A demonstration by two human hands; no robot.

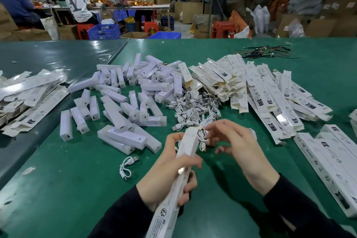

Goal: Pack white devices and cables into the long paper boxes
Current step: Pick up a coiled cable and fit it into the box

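Left hand curled in grip; right hand raised, fingers pinching

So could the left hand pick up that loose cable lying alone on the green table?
Probably not right now. The loose cable lies unobstructed near the left hand, but that hand is gripping the long paper box, so it would need to let go first.

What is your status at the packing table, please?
Left hand grips long paper box. Right hand feeding white cable at box mouth. Nothing blocking.

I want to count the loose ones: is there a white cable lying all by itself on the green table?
Yes, one loose cable lies alone on the green table, left of the left hand.
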